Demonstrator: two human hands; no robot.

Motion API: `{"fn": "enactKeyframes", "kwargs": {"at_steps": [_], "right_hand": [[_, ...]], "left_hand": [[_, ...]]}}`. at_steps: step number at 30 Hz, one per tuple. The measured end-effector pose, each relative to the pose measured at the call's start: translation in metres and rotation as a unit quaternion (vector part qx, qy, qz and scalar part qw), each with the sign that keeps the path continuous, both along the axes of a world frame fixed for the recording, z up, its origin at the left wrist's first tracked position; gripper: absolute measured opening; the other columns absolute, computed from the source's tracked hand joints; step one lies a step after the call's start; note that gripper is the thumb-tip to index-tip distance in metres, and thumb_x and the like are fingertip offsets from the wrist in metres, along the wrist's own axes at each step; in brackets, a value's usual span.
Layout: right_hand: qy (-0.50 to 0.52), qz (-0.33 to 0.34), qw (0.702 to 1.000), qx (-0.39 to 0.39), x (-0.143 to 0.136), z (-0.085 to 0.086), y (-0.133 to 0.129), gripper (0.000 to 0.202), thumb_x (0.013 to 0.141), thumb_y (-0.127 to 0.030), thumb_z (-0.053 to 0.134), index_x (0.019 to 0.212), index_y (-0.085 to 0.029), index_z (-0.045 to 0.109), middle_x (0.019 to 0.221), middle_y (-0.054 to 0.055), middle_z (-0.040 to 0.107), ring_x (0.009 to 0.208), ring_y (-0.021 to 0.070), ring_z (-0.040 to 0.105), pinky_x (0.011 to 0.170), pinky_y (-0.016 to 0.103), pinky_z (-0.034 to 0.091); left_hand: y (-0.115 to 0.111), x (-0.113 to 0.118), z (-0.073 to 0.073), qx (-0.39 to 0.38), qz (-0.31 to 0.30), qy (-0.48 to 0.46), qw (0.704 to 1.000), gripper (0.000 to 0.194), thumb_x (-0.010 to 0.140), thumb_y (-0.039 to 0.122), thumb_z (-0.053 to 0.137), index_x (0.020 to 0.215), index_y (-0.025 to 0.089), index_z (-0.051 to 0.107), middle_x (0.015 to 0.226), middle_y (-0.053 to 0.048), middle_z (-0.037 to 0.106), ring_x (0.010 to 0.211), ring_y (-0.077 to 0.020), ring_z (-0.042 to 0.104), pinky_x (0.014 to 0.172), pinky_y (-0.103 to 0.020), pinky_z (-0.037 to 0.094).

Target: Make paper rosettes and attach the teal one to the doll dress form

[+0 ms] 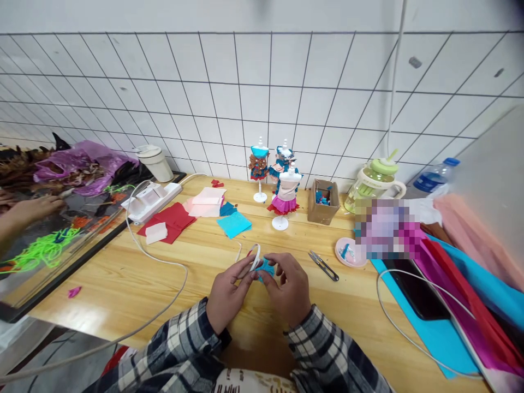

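Note:
My left hand (228, 290) and my right hand (291, 288) meet above the front middle of the wooden table. Between their fingertips is a small crumpled piece of bright blue crepe paper or cloth (267, 267), pinched from both sides. A white looped band (256, 255) rises from the fingers of my left hand, beside the blue piece. My fingers cover part of both things. Just right of my right hand lies a pair of thread snips (323, 266), touched by neither hand.
Three small dress forms in ruffled outfits (285, 191) stand at the back, beside a cardboard box (323, 202). Coloured sheets (174, 221) lie left. A pink dish (351, 252), phone (421, 289) and jug (374, 183) are right. A white cable (180, 284) crosses left; another person's hand (39, 210) is far left.

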State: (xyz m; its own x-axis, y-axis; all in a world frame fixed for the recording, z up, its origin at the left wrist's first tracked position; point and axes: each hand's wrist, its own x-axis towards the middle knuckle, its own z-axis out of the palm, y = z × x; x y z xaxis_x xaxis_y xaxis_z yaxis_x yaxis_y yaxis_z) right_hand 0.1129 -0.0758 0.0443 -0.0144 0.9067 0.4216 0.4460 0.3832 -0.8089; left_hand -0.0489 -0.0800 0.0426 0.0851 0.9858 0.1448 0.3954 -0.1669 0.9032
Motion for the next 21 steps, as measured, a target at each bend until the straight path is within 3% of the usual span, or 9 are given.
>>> {"fn": "enactKeyframes", "kwargs": {"at_steps": [4,7,11,15,19,21], "right_hand": [[-0.029,-0.011,0.999,0.039,0.0015,0.0002,0.0014,0.017,0.085,-0.024,0.063,0.101,-0.023,0.070,0.087,0.004,0.071,0.077,0.0184,0.062,0.068,0.031,0.049],[-0.014,-0.017,0.999,0.030,0.0029,-0.0011,0.0030,0.012,0.087,-0.024,0.062,0.091,-0.023,0.073,0.082,0.003,0.073,0.073,0.0180,0.062,0.068,0.031,0.049],[-0.012,-0.001,1.000,-0.006,0.0053,0.0000,0.0044,0.010,0.085,-0.023,0.062,0.082,-0.022,0.072,0.073,0.002,0.071,0.068,0.0170,0.061,0.063,0.029,0.047],[0.009,0.008,0.998,-0.054,0.0047,0.0015,0.0034,0.010,0.082,-0.022,0.062,0.082,-0.021,0.073,0.073,0.002,0.071,0.065,0.0160,0.061,0.056,0.027,0.045],[0.043,0.011,0.995,-0.093,0.0049,0.0024,0.0018,0.011,0.080,-0.026,0.064,0.078,-0.020,0.073,0.071,0.002,0.071,0.062,0.0158,0.061,0.054,0.026,0.044],[0.068,0.003,0.991,-0.116,0.0065,0.0029,0.0022,0.012,0.081,-0.026,0.063,0.077,-0.019,0.072,0.070,0.003,0.071,0.062,0.0160,0.062,0.053,0.026,0.044]], "left_hand": [[-0.0016,-0.0008,-0.0028,0.021,-0.026,0.046,0.998,0.038,0.088,0.033,0.057,0.124,0.023,0.063,0.108,-0.006,0.075,0.092,-0.0218,0.072,0.086,-0.034,0.057],[0.0001,-0.0036,-0.0053,0.067,-0.048,0.091,0.992,0.036,0.090,0.029,0.053,0.125,0.025,0.062,0.108,-0.005,0.074,0.092,-0.0203,0.070,0.085,-0.033,0.054],[0.0031,-0.0058,-0.0059,0.117,-0.074,0.146,0.979,0.035,0.093,0.025,0.047,0.126,0.025,0.061,0.105,-0.005,0.073,0.092,-0.0200,0.066,0.084,-0.033,0.050],[0.0052,-0.0044,-0.0050,0.097,-0.073,0.149,0.981,0.037,0.087,0.037,0.060,0.122,0.023,0.061,0.113,-0.006,0.071,0.094,-0.0216,0.065,0.080,-0.032,0.049],[0.0077,-0.0043,-0.0026,0.096,-0.063,0.146,0.983,0.025,0.093,0.032,0.051,0.113,0.023,0.062,0.090,-0.002,0.074,0.087,-0.0195,0.066,0.083,-0.032,0.046],[0.0077,-0.0047,-0.0007,0.119,-0.091,0.157,0.976,0.026,0.095,0.027,0.046,0.117,0.023,0.060,0.090,-0.003,0.073,0.088,-0.0188,0.065,0.085,-0.032,0.045]]}}
